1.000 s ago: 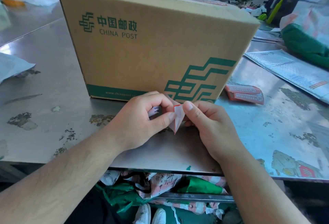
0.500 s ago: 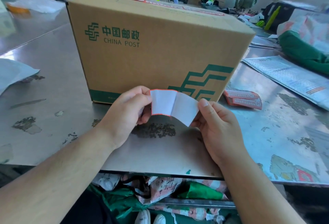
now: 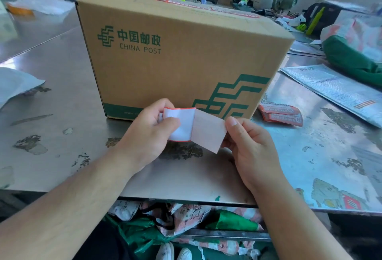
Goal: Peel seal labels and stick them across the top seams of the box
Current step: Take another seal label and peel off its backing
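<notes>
**Seal label half peeled in front of the box**

Seal label (image 3: 179,124) sits between your hands, above the metal table (image 3: 62,98). Your left hand (image 3: 151,133) pinches its red-edged white part; your right hand (image 3: 251,148) pinches the pale backing (image 3: 207,133) (partly separated). Cardboard box (image 3: 186,52) stands just behind, spare labels (image 3: 281,112) at its right.

Just one head-mounted wide-angle view here, looking forward and down from close range over both forearms, so the left hand (image 3: 152,130) and right hand (image 3: 251,146) sit near frame center, the box (image 3: 186,57) right behind them and the workshop further back.
</notes>
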`<state>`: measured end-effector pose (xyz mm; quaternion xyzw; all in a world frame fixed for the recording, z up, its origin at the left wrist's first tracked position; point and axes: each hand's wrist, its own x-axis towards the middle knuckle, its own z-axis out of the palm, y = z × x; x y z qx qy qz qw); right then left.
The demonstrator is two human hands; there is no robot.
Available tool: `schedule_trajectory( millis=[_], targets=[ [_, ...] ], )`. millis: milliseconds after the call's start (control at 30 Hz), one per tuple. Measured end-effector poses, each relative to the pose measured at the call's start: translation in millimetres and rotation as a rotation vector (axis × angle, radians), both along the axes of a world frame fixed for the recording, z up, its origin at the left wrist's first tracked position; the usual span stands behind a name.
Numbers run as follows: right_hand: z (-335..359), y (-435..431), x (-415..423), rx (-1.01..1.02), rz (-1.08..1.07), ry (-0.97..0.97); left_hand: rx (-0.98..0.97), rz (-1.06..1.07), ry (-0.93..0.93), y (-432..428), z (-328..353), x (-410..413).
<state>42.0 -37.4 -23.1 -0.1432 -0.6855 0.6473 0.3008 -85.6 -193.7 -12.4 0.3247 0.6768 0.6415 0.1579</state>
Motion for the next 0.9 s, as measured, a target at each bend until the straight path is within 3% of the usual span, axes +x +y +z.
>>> schedule_trajectory(
  millis=[267, 500, 667, 767, 900],
  targets=[
    [2, 3, 2, -0.231, -0.068, 0.074, -0.031, 0.237, 0.056, -3, -2, -2],
    [15, -3, 5, -0.352, -0.166, 0.073, 0.189, 0.163, -0.03, -7, 6, 7],
    [35, -22, 9, -0.332, -0.172, -0.043, 0.082, 0.069, 0.356, -15, 11, 17],
    [49, -33, 9, -0.372, -0.169, -0.106, 0.036, 0.039, 0.489, -21, 21, 26],
    [61, -47, 5, -0.371, -0.124, -0.132, -0.034, 0.177, 0.788, -30, 33, 21]
  ],
)
